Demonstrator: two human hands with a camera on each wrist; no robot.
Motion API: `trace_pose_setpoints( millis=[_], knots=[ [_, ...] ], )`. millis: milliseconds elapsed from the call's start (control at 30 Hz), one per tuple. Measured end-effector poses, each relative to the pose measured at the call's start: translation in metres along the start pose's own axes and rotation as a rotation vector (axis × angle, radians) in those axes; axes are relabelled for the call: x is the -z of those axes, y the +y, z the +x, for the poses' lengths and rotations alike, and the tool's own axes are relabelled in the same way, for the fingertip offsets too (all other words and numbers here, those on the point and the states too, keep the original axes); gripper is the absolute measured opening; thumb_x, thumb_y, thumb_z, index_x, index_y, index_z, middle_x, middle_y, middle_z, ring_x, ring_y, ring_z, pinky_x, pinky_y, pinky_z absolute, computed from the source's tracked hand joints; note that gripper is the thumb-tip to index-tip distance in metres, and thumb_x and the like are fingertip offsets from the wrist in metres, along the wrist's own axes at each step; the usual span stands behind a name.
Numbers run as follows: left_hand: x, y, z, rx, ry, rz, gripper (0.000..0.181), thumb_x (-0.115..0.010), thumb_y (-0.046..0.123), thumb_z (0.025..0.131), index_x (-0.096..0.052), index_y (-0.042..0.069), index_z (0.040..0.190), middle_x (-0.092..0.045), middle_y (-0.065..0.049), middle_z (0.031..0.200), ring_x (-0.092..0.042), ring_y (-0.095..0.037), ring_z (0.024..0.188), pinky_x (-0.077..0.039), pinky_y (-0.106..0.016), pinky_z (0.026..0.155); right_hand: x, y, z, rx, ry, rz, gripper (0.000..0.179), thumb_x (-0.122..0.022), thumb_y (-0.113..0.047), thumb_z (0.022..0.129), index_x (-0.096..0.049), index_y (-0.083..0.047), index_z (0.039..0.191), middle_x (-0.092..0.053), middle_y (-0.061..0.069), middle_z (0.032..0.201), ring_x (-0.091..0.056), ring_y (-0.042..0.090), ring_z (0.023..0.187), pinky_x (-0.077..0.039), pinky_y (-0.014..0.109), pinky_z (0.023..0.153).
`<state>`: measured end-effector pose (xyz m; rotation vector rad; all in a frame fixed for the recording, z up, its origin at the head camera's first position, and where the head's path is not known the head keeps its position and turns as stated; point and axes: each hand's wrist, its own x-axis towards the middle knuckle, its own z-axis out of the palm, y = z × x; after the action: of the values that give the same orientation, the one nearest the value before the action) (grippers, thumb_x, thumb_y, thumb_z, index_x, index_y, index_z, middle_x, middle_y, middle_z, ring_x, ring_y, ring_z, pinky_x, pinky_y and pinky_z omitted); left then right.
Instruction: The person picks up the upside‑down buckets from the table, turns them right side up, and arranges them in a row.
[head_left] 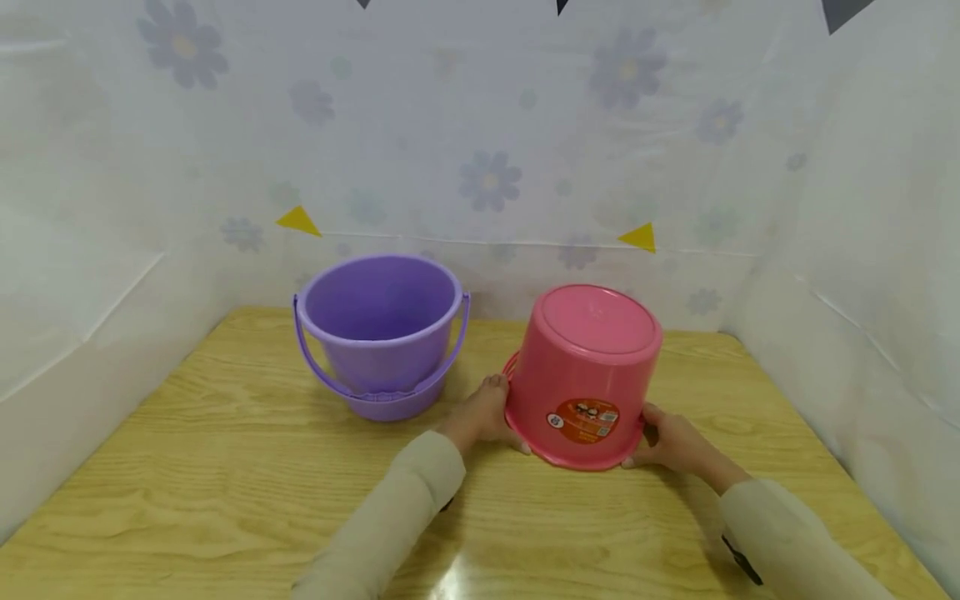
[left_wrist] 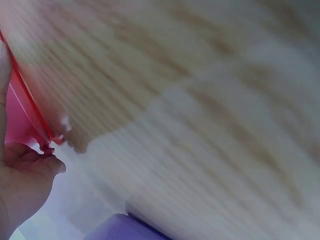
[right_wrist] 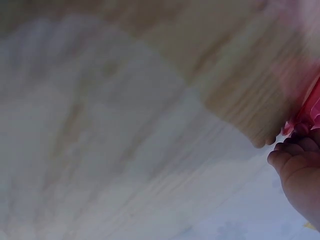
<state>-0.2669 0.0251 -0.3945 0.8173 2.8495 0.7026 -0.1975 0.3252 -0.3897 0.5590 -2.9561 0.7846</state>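
A pink bucket point(head_left: 581, 375) is upside down in the head view, its base up and tilted toward me, with an orange label on its side. My left hand point(head_left: 486, 414) grips its rim from the left, thumb at the near lower edge. On the other side my right hand point(head_left: 671, 442) holds the rim the same way. In the left wrist view the fingers point(left_wrist: 30, 157) curl at the red rim edge. The right wrist view catches the fingers point(right_wrist: 295, 150) bent beneath the rim. The inside of the pink bucket is hidden.
A purple bucket point(head_left: 393, 367) stands upright to the left of the pink one, its handle hanging down in front. Both are at a wood-grain table point(head_left: 225, 500). A pale flowered sheet point(head_left: 480, 108) rises behind the table, with white sheeting at both sides.
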Motion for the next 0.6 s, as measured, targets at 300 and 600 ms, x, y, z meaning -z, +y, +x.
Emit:
trace_pose_setpoints(
  millis=[300, 600],
  knots=[
    [0.002, 0.002, -0.01, -0.043, 0.026, -0.048, 0.105, -0.09, 0.043, 0.049, -0.044, -0.008, 0.128, -0.051, -0.018, 0.123, -0.047, -0.026, 0.119, -0.04, -0.034, 0.106, -0.004, -0.001, -0.007, -0.004, 0.022, -0.007, 0.087, -0.082, -0.04, 0.065, -0.046, 0.003, 0.132, -0.065, 0.015, 0.112, -0.056, 0.008, 0.085, -0.049, 0.021, 0.068],
    [0.004, -0.003, -0.01, -0.087, 0.063, -0.125, 0.099, -0.089, 0.044, 0.051, -0.048, -0.004, 0.127, -0.056, -0.015, 0.119, -0.053, -0.027, 0.113, -0.045, -0.037, 0.099, 0.005, -0.009, -0.012, 0.012, 0.014, -0.029, 0.096, -0.081, -0.037, 0.067, -0.036, 0.012, 0.136, -0.064, 0.024, 0.114, -0.063, 0.019, 0.092, -0.053, 0.031, 0.073]
  ],
)
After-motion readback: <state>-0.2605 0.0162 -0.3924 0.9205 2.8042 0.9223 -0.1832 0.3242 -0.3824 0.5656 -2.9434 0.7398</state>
